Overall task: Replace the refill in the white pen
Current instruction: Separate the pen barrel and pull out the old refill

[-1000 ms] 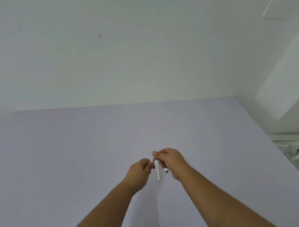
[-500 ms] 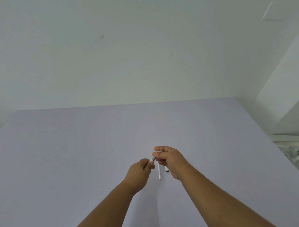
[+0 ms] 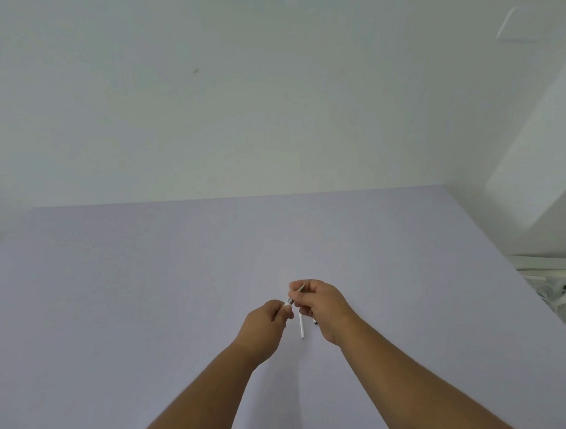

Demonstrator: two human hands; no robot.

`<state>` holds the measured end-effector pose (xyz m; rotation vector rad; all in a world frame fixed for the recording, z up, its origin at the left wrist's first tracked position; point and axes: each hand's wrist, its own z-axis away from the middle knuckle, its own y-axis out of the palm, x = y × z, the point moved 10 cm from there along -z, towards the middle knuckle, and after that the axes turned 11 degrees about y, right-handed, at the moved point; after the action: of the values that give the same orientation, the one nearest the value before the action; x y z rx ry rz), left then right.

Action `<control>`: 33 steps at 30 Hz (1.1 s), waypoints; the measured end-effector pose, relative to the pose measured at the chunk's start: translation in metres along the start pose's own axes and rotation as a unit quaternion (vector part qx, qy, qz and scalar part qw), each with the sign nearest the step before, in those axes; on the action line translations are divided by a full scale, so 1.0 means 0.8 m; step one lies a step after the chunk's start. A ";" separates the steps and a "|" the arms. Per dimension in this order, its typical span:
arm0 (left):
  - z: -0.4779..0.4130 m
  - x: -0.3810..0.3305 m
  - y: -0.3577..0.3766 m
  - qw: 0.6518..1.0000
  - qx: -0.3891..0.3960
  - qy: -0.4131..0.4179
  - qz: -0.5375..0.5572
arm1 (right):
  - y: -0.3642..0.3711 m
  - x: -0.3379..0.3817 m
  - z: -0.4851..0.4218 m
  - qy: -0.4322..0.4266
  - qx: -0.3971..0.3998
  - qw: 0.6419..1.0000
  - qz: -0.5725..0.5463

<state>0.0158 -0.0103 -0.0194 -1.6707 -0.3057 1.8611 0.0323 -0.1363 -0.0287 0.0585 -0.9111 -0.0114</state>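
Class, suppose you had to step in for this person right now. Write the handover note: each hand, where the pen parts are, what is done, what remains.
Left hand: closed on the white pen body, held above the table.
Right hand: pinching a thin refill that runs into the grey end of the pen body.
On the table: a loose white refill lies between the hands; a small dark-tipped piece shows beside the right hand, too hidden to name.
Done: the pen is opened.
Unclear: whether the held refill is going in or coming out.
Left: seat the new refill and close the pen.
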 end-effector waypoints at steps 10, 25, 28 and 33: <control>-0.003 0.001 -0.001 0.999 -0.007 -0.010 0.034 | -0.016 0.014 -0.006 -0.018 -0.036 0.998 -0.042; -0.015 0.021 0.001 0.996 -0.005 -0.030 0.086 | -0.085 0.033 -0.037 -0.043 -0.166 0.976 -0.133; -0.019 0.034 0.005 0.994 -0.008 -0.047 0.094 | -0.091 0.000 -0.061 0.023 -0.193 0.975 0.110; -0.023 0.052 0.016 0.993 -0.005 -0.066 0.101 | -0.089 -0.044 -0.082 0.024 -0.200 0.909 0.365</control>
<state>0.0290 -0.0005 -0.0635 -1.6397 -0.2057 2.1283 0.0636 -0.2030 -0.1002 -0.6661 -0.8199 0.4995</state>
